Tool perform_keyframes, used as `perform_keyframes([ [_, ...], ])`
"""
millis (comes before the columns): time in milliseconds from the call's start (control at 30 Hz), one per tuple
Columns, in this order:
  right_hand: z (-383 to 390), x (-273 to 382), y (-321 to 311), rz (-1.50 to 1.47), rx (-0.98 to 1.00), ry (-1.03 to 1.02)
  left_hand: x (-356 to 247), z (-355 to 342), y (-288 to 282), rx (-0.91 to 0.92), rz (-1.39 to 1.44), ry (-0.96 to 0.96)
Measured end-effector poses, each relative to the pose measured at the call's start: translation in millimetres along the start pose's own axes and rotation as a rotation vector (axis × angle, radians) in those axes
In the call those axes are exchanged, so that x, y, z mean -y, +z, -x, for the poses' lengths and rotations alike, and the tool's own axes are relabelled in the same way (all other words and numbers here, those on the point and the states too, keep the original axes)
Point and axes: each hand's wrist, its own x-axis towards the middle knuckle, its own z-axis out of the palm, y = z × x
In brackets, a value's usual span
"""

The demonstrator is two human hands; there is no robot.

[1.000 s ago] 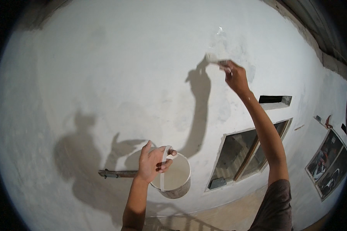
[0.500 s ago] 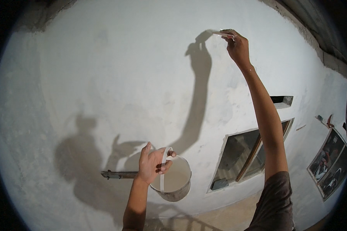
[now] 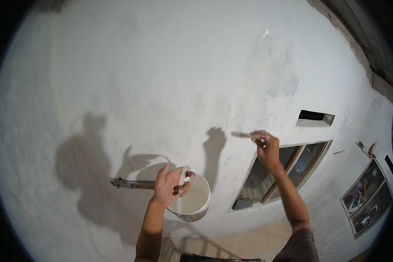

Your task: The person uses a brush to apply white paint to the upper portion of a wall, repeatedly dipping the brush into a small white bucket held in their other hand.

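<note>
A white bucket [image 3: 203,211] holding pale, whitish liquid hangs from my left hand [image 3: 168,187]. Its white strap-like handle [image 3: 180,198] runs across my palm, with the fingers curled about it and the thumb raised. In my right hand [image 3: 267,150] is a paintbrush [image 3: 242,135], pinched by the fingers and pointing left. The brush is slightly blurred, in front of the pale wall [image 3: 161,65] above the window; whether its bristles touch the wall I cannot tell. A wet, shiny spot shows high on the wall, over a greyer patch.
A wood-framed window [image 3: 266,179] lies behind my right arm, with a small rectangular vent opening [image 3: 314,118] above it. Farther right is another window [image 3: 367,196]. A short bar [image 3: 133,184] reaches left from behind my left hand. A dark edge [image 3: 214,258] shows at the bottom.
My right hand has come down from high on the wall to window-top height, still with the paintbrush. The left hand and bucket have stayed nearly in place.
</note>
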Motion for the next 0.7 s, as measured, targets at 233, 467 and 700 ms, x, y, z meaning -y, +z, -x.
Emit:
perform_keyframes([
  [233, 81, 19, 61, -0.594, 0.198, 0.335, 20, 6, -11, -0.177, -0.064, -0.032],
  [467, 97, 55, 114, -0.577, 0.533, 0.319, 28, 6, -9, -0.356, -0.177, -0.117],
  [700, 81, 72, 141, -0.455, 0.818, 0.019, 14, 6, 6, -0.401, -0.135, -0.105],
])
